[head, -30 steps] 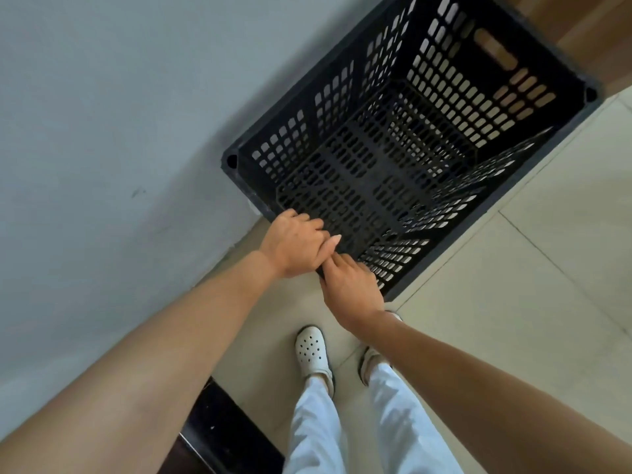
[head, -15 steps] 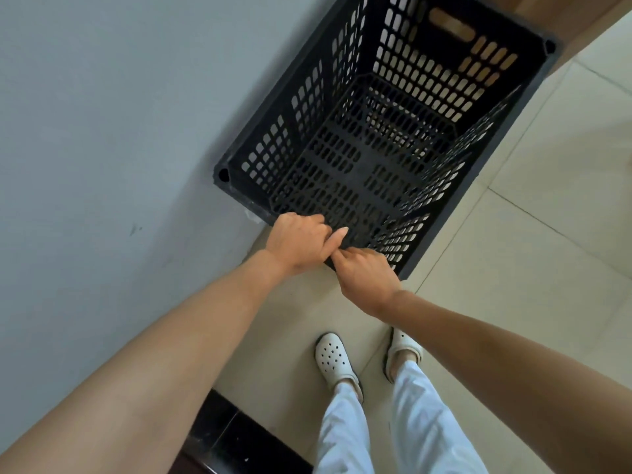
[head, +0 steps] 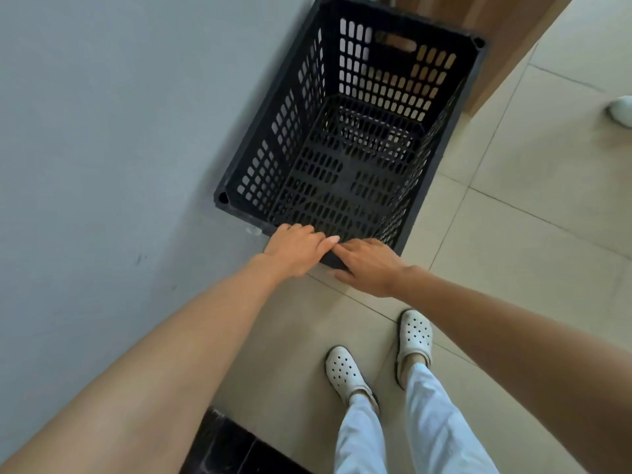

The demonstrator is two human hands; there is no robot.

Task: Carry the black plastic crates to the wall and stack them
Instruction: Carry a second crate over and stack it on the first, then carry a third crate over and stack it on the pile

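Observation:
A black perforated plastic crate (head: 441, 155) stands on the tiled floor with its long left side against the grey wall (head: 119, 138). It holds nothing, and a second grid shows dimly through its slotted bottom. My left hand (head: 294, 248) grips the near rim, its fingers curled over the edge into the crate. Right beside it, my right hand (head: 371, 266) rests on the same rim with fingers stretched out towards the left hand and the thumb low on the outer wall.
A wooden panel (head: 506, 35) stands behind the crate's far end. My feet in white clogs (head: 343, 371) are just behind the crate. A black ledge (head: 232, 446) lies at the bottom by the wall. Another person's white shoe (head: 620, 111) shows at the right edge.
My right hand's fingers have uncurled from the near rim and now lie flatter on it. The left hand keeps its hold. The crate sits farther ahead of my feet.

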